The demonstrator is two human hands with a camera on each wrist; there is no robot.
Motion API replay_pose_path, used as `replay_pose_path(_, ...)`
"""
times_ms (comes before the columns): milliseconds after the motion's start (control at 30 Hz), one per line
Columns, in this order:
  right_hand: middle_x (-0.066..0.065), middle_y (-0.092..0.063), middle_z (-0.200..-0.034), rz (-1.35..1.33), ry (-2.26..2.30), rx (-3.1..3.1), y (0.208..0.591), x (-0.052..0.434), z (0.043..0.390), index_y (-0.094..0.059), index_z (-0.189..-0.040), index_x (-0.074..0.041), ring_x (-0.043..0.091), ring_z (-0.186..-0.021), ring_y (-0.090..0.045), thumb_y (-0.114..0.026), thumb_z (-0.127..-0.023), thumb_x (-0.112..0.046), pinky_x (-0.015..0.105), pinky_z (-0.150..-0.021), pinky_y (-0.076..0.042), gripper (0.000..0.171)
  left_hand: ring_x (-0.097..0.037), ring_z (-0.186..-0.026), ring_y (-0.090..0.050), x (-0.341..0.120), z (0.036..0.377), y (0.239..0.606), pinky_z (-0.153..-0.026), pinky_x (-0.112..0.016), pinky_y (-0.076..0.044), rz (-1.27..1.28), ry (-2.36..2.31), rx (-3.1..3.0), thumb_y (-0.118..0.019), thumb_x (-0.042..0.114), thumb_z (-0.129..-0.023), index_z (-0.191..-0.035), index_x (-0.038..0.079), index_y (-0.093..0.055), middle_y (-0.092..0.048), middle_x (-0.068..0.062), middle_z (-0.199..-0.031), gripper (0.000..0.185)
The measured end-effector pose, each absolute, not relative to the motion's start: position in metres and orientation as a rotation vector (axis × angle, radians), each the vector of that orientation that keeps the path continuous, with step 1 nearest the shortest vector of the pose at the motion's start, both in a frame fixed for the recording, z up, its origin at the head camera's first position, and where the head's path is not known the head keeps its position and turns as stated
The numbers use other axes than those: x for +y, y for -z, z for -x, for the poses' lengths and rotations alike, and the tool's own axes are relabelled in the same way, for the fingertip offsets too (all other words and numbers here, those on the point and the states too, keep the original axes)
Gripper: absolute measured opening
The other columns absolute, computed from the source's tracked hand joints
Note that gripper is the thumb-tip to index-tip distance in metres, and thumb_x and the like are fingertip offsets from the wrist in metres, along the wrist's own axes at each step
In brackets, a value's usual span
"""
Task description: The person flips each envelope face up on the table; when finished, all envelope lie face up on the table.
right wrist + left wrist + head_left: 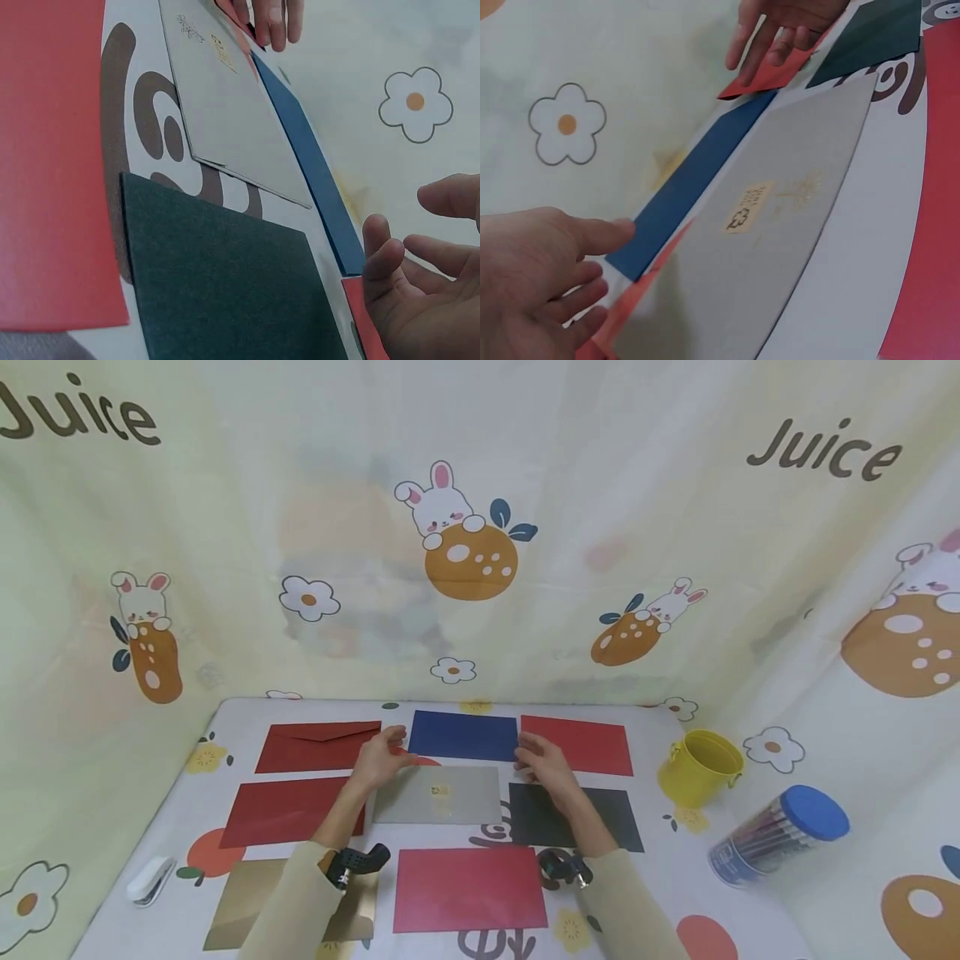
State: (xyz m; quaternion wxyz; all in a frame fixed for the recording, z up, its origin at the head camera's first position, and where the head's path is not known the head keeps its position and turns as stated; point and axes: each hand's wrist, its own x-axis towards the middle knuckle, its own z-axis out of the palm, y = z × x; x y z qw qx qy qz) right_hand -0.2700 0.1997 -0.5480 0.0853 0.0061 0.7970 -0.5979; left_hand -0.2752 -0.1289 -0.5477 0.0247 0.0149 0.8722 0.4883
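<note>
A blue envelope (463, 735) lies in the back row, between two red envelopes (318, 746) (577, 745). A grey envelope (438, 795) with a small sticker lies just in front of it. My left hand (397, 750) hovers at the blue envelope's (682, 195) near left corner with relaxed fingers, the thumb (607, 232) beside its edge. At the near right corner of the blue envelope (300, 142), my right hand (528, 756) is held loosely open and grips nothing. The grey envelope (225, 120) overlaps the blue one's front edge slightly.
A dark envelope (573, 818), more red envelopes (288, 810) (468, 889) and a gold one (247, 902) cover the table. A white stapler (150, 881) lies front left. A yellow bucket (699, 767) and a blue-lidded pen jar (780, 835) stand at the right. Printed cloth walls surround the table.
</note>
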Motion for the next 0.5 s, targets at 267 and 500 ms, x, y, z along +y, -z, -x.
replay_pose_path(267,0.017,-0.064,-0.126,-0.065,1.748,2.390,0.556,0.197,0.278,-0.048,-0.147,-0.003,0.024,-0.094,-0.066,-0.060,-0.100,-0.021,0.030,-0.070,-0.051,0.051,-0.036,-0.134,-0.050,-0.123,0.281,0.556,-0.107,-0.050,-0.045,0.045,-1.485,2.662,-0.080,0.018,-0.085,-0.151,0.003,-0.041,-0.046,-0.020,-0.152,0.078)
replay_pose_path(500,0.018,-0.060,-0.129,-0.108,1.862,2.244,0.560,0.197,0.282,-0.047,-0.148,-0.003,0.023,-0.096,-0.062,-0.059,-0.102,-0.023,0.026,-0.068,-0.049,0.052,-0.036,-0.134,-0.050,-0.121,0.282,0.558,-0.108,-0.050,-0.044,0.032,-1.520,2.647,-0.081,0.015,-0.086,-0.151,0.002,-0.042,-0.051,-0.020,-0.147,0.077)
